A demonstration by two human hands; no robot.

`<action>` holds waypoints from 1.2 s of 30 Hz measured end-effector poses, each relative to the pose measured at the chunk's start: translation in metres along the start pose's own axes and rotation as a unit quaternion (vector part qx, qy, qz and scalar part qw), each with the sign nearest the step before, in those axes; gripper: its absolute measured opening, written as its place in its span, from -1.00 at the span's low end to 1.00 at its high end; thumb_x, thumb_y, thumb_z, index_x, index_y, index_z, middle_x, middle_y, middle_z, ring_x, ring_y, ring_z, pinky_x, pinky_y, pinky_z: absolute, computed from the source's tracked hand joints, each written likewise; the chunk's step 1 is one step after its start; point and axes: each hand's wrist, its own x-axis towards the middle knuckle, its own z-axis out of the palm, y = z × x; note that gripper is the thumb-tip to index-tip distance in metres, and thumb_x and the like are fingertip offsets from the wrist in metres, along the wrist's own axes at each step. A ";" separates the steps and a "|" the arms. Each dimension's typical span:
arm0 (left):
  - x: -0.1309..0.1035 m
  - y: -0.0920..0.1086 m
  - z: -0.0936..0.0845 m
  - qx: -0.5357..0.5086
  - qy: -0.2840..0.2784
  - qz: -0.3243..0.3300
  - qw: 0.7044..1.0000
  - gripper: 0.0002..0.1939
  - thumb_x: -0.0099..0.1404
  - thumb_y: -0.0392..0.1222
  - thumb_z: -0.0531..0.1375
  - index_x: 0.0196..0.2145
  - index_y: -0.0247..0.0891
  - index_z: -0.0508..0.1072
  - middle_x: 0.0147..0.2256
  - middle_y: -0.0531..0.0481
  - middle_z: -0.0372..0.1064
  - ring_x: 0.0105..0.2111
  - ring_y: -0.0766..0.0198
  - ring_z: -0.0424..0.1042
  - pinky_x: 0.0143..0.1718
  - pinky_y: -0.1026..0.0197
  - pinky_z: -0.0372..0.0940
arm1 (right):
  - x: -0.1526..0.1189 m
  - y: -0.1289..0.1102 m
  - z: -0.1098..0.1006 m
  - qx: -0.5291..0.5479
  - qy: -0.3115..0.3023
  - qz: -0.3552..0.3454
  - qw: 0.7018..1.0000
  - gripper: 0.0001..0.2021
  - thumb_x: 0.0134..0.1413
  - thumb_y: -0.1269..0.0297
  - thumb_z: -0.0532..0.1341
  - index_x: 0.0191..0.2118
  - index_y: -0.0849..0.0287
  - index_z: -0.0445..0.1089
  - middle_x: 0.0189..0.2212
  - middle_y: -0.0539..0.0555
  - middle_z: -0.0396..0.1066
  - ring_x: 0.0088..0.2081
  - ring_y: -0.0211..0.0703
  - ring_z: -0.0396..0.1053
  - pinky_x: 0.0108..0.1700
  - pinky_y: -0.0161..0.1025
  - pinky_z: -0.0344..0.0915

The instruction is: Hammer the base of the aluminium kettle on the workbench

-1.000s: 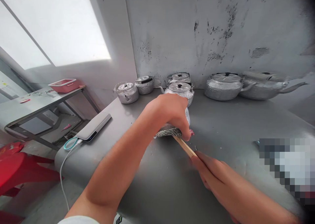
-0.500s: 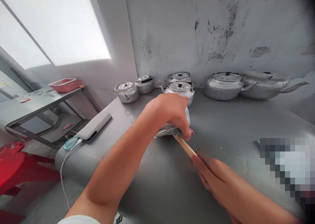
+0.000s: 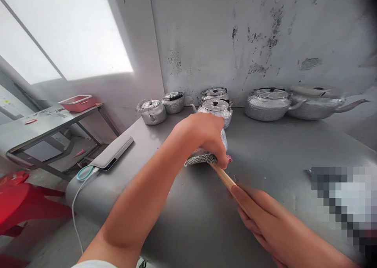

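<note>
In the middle of the grey table [image 3: 188,221], my left hand [image 3: 204,132] is bent over a silvery kettle-like object [image 3: 224,140], its fingers curled down on the far side and partly hidden. Below that hand a dark-and-white patterned cord or rim [image 3: 202,159] shows, with a small pink bit [image 3: 229,158] at its right. My right hand [image 3: 253,207] is closed round a pale wooden stick [image 3: 224,176], whose far end meets the patterned part under my left hand. What my left fingers grip cannot be made out.
Behind stand several silver kettles, among them one with a lid [image 3: 216,106] and a wide one [image 3: 268,103]. A white power bank [image 3: 114,152] with a cable lies left. Beyond are a pink basket [image 3: 78,103] on a side table and a red stool [image 3: 26,205]. A pixelated patch covers the right.
The wooden stick and my right hand have shifted very slightly to the right. My left hand stays in nearly the same place over the object.
</note>
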 end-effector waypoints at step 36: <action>-0.004 -0.002 -0.002 -0.030 0.019 -0.020 0.999 -0.10 -0.30 0.36 0.37 0.00 -0.08 0.40 -0.03 -0.08 0.49 -0.11 -0.09 0.46 -0.38 0.14 0.40 | 0.035 -0.040 0.027 -0.538 0.176 -0.264 0.781 -0.58 0.27 0.35 0.02 0.19 0.15 0.35 -0.08 0.19 0.56 -0.44 0.02 0.54 -0.50 -0.18 0.18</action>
